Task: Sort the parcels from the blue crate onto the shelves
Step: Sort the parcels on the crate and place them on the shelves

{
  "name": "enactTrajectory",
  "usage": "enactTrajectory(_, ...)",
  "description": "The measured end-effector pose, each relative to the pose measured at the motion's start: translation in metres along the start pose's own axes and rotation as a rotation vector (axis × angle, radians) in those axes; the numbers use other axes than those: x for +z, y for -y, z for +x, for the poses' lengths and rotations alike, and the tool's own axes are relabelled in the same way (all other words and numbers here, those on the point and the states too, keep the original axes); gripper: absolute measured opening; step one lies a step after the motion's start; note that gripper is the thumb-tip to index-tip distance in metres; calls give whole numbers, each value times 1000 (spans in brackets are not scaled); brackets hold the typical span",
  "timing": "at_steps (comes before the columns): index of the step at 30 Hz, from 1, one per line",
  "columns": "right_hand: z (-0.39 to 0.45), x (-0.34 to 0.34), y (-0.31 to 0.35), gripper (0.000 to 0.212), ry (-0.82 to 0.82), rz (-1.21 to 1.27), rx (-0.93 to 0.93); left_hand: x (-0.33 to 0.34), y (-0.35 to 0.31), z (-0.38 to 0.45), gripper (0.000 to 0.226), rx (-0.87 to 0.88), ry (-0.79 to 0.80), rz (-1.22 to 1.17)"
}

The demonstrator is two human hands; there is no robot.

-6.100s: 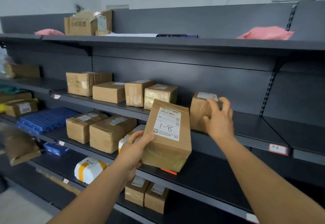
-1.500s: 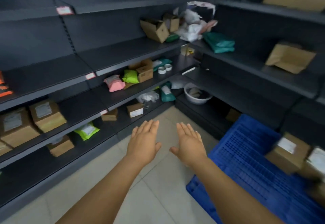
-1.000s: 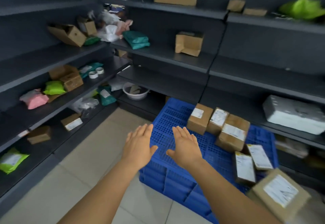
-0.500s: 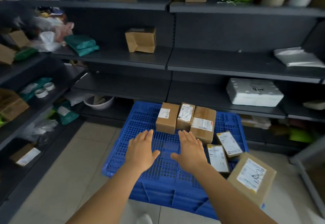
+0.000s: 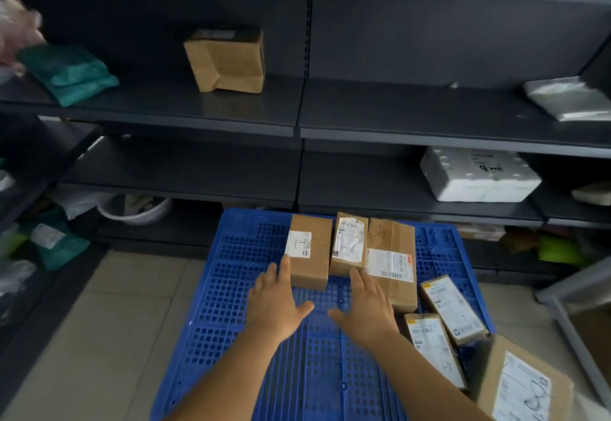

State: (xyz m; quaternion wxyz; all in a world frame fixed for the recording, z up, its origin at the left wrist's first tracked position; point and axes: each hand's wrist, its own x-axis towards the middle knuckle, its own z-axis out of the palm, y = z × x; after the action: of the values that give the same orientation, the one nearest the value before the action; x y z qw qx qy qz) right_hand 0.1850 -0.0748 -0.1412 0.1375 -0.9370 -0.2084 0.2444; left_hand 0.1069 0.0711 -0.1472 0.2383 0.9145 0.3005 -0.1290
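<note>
Bottom-right parcel — cut off by the frame edge.

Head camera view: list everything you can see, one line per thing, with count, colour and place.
crate: one, blue, upturned on the floor.
parcels on the crate: six, brown with white labels; three in a row at the far edge, three at the right.
shelves: dark grey, several tiers behind and to the left.
cardboard box: one, brown, upper shelf.
foam box: one, white, middle shelf, right.
soft bags: teal, upper shelf, left.
grey bag: one, upper shelf, far right.
basin: one, white, bottom shelf, left.
left hand: open, fingertips at the leftmost parcel.
right hand: open, fingertips at the middle parcel.
</note>
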Motion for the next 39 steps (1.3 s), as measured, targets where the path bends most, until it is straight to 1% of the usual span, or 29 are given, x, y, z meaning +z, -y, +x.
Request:
enactTrajectory(4,44,10,-4,93,2,49,76,11,-2,47,99,-12,32,24)
enactTrajectory(10,107,30,-18,95,29,94,149,51,-8,100,90,-20,93,79)
enactTrajectory(17,159,52,-30,93,-9,87,191,95,-14,140,99,-116,100,56)
enactTrajectory(21,171,60,-32,92,-64,80,220,108,-17,150,105,-174,28,-9)
enactTrajectory(24,177,64,-33,93,-108,85,245,110,-19,156,102,-207,-19,-68)
enactTrajectory(30,188,68,-34,99,-152,106,280,108,-12,162,103,-256,-85,-102)
enactTrajectory(35,187,66,-31,92,-154,123,260,100,1,155,104,-318,-77,-122)
enactTrajectory(39,167,61,-23,93,-109,97,117,89,14,130,104,-368,-138,-161)
